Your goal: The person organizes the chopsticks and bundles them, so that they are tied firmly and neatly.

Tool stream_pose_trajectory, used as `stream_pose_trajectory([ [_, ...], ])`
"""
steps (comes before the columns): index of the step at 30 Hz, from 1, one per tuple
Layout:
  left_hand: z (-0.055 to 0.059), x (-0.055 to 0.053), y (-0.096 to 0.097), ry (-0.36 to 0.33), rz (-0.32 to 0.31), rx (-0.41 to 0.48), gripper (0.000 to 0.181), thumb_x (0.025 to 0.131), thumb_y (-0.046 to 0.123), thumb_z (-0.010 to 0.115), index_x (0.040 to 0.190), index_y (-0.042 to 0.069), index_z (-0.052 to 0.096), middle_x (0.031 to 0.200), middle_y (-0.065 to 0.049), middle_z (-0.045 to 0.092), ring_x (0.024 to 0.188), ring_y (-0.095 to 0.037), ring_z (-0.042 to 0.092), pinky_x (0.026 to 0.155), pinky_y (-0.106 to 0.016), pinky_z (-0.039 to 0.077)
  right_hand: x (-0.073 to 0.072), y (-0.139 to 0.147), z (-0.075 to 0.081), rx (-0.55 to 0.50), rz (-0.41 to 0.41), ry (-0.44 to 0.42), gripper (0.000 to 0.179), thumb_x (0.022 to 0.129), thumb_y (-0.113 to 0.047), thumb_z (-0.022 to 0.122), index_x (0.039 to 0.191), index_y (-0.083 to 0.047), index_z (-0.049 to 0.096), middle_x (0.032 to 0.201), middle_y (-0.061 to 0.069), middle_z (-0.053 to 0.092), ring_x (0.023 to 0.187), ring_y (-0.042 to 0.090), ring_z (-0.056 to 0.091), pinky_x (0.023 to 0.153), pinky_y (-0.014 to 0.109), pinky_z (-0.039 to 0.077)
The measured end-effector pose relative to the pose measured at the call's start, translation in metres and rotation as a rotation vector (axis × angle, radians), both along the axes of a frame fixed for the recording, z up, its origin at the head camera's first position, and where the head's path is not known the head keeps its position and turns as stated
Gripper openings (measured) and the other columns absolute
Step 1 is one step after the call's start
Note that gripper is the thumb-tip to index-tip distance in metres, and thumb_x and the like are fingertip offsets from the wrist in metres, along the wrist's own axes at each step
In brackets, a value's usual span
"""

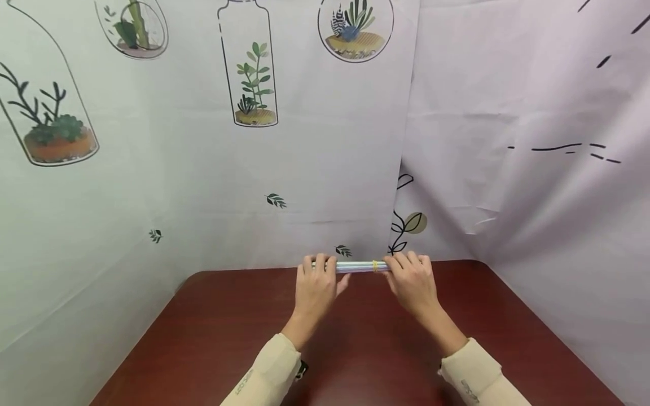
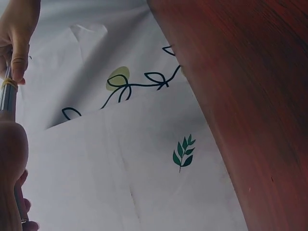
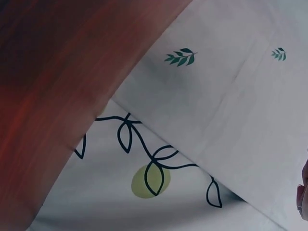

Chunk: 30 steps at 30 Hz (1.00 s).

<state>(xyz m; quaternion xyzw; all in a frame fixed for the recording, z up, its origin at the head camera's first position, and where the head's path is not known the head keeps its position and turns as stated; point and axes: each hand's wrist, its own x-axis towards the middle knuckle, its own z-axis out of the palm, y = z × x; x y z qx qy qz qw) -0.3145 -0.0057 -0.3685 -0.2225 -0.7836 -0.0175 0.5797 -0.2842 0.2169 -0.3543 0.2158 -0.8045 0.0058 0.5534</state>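
Observation:
A bundle of thin, pale, straight sticks (image 1: 355, 267) is held level between both hands near the table's far edge. Yellow bands (image 1: 375, 266) wrap it close to the right hand. My left hand (image 1: 316, 287) grips the left end, fingers curled over the top. With its fingers round the other end, my right hand (image 1: 413, 287) holds the bundle from the right. In the left wrist view, the sticks (image 2: 6, 101) run along the left border between both hands. Only a sliver of a hand (image 3: 303, 197) shows at the right border of the right wrist view.
A dark red-brown table (image 1: 365, 338) spreads below the hands. Pale cloth (image 1: 203, 169) printed with plants and jars hangs around its back and sides, with folds at the right. Cream sleeves (image 1: 271, 361) cover both forearms.

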Motion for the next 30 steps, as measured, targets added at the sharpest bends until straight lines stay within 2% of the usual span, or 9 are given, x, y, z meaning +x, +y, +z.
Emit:
stream_pose_trajectory([
  [3,-0.001,0.000,-0.008,-0.002,-0.013,-0.017,0.048,0.080,0.052,0.060,0.094,0.007,0.059,0.091,-0.008,0.055,0.075,-0.028,0.047,0.054,-0.035,0.038,-0.003,-0.008,-0.001,-0.016,0.025,0.020,0.026,0.074,-0.030,0.068,0.089,-0.009,0.065,0.078,0.005,0.060,0.066,0.025,0.051,0.060,0.041,0.034],
  [5,-0.001,-0.001,-0.017,-0.022,-0.002,-0.008,0.047,0.083,0.052,0.057,0.095,0.007,0.058,0.091,-0.009,0.055,0.076,-0.029,0.047,0.055,-0.036,0.038,-0.008,-0.015,0.000,0.003,0.039,0.011,0.026,0.077,-0.031,0.067,0.092,-0.010,0.065,0.079,0.004,0.060,0.067,0.025,0.051,0.060,0.040,0.034],
  [8,0.000,-0.002,-0.031,-0.062,0.034,0.006,0.047,0.088,0.052,0.049,0.096,0.006,0.057,0.093,-0.010,0.055,0.079,-0.031,0.047,0.057,-0.039,0.039,-0.014,-0.026,0.002,0.040,0.074,-0.033,0.027,0.081,-0.033,0.064,0.097,-0.011,0.065,0.081,0.003,0.060,0.070,0.024,0.053,0.061,0.040,0.035],
  [11,-0.001,0.000,-0.037,-0.085,0.049,0.007,0.047,0.092,0.051,0.042,0.097,0.007,0.056,0.095,-0.010,0.055,0.081,-0.032,0.048,0.059,-0.039,0.040,-0.016,-0.031,0.001,0.051,0.095,-0.072,0.027,0.084,-0.033,0.062,0.101,-0.012,0.065,0.083,0.003,0.060,0.073,0.024,0.053,0.062,0.039,0.035],
  [14,-0.002,0.003,-0.032,-0.094,0.032,0.008,0.046,0.092,0.050,0.041,0.097,0.007,0.056,0.095,-0.010,0.054,0.081,-0.031,0.047,0.060,-0.039,0.040,-0.014,-0.026,-0.001,0.047,0.089,-0.079,0.026,0.084,-0.033,0.060,0.101,-0.013,0.065,0.083,0.002,0.060,0.073,0.024,0.053,0.061,0.039,0.035],
  [17,-0.001,0.004,-0.017,-0.099,-0.001,0.012,0.045,0.091,0.050,0.045,0.099,0.008,0.056,0.096,-0.010,0.054,0.082,-0.031,0.047,0.063,-0.040,0.040,-0.009,-0.012,-0.002,0.027,0.063,-0.062,0.025,0.085,-0.031,0.059,0.101,-0.013,0.066,0.084,0.003,0.060,0.072,0.025,0.052,0.061,0.040,0.035],
  [23,-0.004,0.001,0.005,-0.123,-0.010,-0.003,0.043,0.087,0.050,0.053,0.101,0.009,0.055,0.099,-0.008,0.053,0.086,-0.029,0.047,0.069,-0.039,0.042,-0.004,0.005,-0.007,-0.003,0.044,-0.001,0.022,0.085,-0.026,0.058,0.100,-0.011,0.066,0.083,0.005,0.061,0.072,0.027,0.053,0.061,0.043,0.035],
  [26,-0.010,-0.001,0.008,-0.137,-0.010,0.005,0.043,0.085,0.049,0.056,0.101,0.010,0.055,0.099,-0.008,0.053,0.086,-0.029,0.046,0.069,-0.038,0.042,-0.005,0.007,-0.013,-0.007,0.050,-0.007,0.024,0.085,-0.027,0.058,0.100,-0.011,0.066,0.083,0.006,0.061,0.072,0.027,0.052,0.063,0.044,0.036],
  [30,-0.018,-0.005,0.008,-0.172,-0.009,0.003,0.042,0.087,0.050,0.053,0.102,0.010,0.055,0.099,-0.008,0.053,0.085,-0.028,0.046,0.067,-0.038,0.042,-0.011,0.009,-0.020,-0.024,0.085,-0.065,0.024,0.083,-0.028,0.061,0.099,-0.011,0.066,0.084,0.005,0.063,0.074,0.027,0.054,0.065,0.043,0.037],
])
